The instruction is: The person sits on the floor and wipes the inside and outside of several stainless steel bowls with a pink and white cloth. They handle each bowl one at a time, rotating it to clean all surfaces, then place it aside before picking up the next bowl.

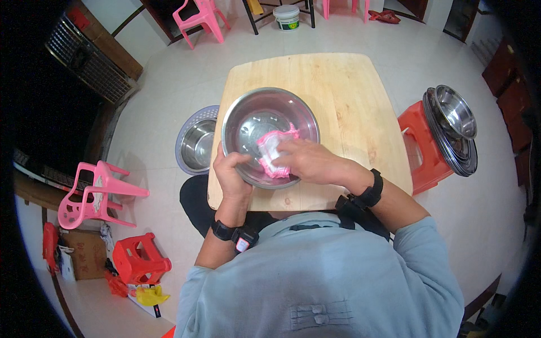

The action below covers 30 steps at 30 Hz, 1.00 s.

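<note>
A large stainless steel bowl (pixel 253 114) stands near the left edge of a light wooden table (pixel 338 84). My left hand (pixel 232 174) grips its rim at the near left, with the thumb over the inner side. Inside the bowl, my right hand (pixel 310 162) holds a white cloth with a pink border (pixel 270 145) against the near part of the bowl. The fingers of that hand are blurred, and they cover part of the cloth.
Left of the table, another steel bowl (pixel 198 143) sits in a purple plastic basket (pixel 182 135). On the right, a red stool (pixel 427 148) bears stacked metal trays and bowls (pixel 456 112). A pink chair (pixel 101 190) and a red stool (pixel 139 260) stand at the left.
</note>
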Motion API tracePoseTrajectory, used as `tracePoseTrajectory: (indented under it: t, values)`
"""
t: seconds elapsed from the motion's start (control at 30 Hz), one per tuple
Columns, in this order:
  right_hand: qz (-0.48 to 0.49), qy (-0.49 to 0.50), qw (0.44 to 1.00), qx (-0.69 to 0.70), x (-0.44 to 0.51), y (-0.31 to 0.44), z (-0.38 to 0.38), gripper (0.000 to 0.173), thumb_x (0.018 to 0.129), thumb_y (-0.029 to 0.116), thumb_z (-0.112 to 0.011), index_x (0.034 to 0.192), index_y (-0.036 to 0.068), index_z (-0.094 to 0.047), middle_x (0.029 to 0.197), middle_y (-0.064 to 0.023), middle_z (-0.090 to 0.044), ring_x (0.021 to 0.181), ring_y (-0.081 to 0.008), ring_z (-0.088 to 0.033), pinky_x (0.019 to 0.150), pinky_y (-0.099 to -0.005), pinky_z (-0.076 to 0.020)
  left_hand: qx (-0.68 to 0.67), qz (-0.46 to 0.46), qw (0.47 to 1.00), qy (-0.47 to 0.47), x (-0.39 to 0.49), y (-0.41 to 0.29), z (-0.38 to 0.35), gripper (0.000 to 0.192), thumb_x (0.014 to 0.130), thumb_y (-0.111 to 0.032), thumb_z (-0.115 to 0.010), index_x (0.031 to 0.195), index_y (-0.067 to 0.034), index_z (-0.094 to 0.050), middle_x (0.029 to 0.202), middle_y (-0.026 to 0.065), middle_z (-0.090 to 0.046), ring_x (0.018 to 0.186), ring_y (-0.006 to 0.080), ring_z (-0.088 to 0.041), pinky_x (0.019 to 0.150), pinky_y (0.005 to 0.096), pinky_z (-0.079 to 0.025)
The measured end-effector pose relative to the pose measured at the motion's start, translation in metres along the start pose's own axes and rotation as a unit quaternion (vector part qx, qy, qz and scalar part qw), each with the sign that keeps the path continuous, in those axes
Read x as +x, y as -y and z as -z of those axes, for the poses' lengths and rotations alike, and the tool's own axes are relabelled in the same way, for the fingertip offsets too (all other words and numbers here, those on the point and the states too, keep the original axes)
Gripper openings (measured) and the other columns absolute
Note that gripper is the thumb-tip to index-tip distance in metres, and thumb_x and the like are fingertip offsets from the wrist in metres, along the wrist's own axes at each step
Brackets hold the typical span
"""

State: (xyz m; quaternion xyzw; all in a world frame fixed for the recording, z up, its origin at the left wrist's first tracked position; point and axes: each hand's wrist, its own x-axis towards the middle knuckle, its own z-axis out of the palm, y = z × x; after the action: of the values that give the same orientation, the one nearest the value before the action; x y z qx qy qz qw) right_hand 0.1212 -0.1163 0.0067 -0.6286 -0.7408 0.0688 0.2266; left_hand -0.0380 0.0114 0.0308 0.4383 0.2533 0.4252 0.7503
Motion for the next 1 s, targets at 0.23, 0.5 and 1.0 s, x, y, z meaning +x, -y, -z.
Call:
tracePoseTrajectory:
  t: [0.23, 0.5, 1.0]
  values:
    - [0.121, -0.181, 0.975, -0.048, 0.028, 0.018, 0.001, 0.029, 0.081, 0.014, -0.063, 0.108, 0.003, -0.07, 0.132, -0.0121, -0.058, 0.122, -0.0327, -0.054, 0.101, -0.047, -0.0438, 0.001, -0.032, 0.993, 0.114, -0.003, 0.001, -0.009, 0.045, 0.092, -0.009, -0.06, 0.135, 0.004, -0.055, 0.124, 0.0116, -0.063, 0.11, 0.0201, -0.062, 0.099, 0.0344, -0.048]
    - [-0.069, -0.172, 0.951, -0.246, 0.023, 0.001, 0.012, 0.038, 0.081, 0.017, -0.061, 0.115, 0.004, -0.068, 0.12, -0.0141, -0.064, 0.12, -0.0289, -0.054, 0.091, -0.0398, -0.042, -0.024, -0.012, 0.998, 0.052, -0.002, -0.003, 0.001, 0.045, 0.093, -0.01, -0.059, 0.136, 0.004, -0.054, 0.125, 0.0108, -0.063, 0.111, 0.0212, -0.061, 0.099, 0.0349, -0.047]
    - [-0.154, -0.249, 0.926, 0.239, 0.023, -0.003, 0.022, 0.023, 0.086, 0.019, -0.069, 0.105, 0.007, -0.068, 0.098, -0.0127, -0.065, 0.088, -0.0361, -0.065, 0.074, -0.0439, -0.0512, -0.001, -0.045, 0.998, 0.05, -0.002, 0.011, -0.004, 0.039, 0.097, -0.017, -0.06, 0.13, 0.004, -0.057, 0.117, 0.0111, -0.065, 0.106, 0.0186, -0.061, 0.097, 0.0327, -0.047]
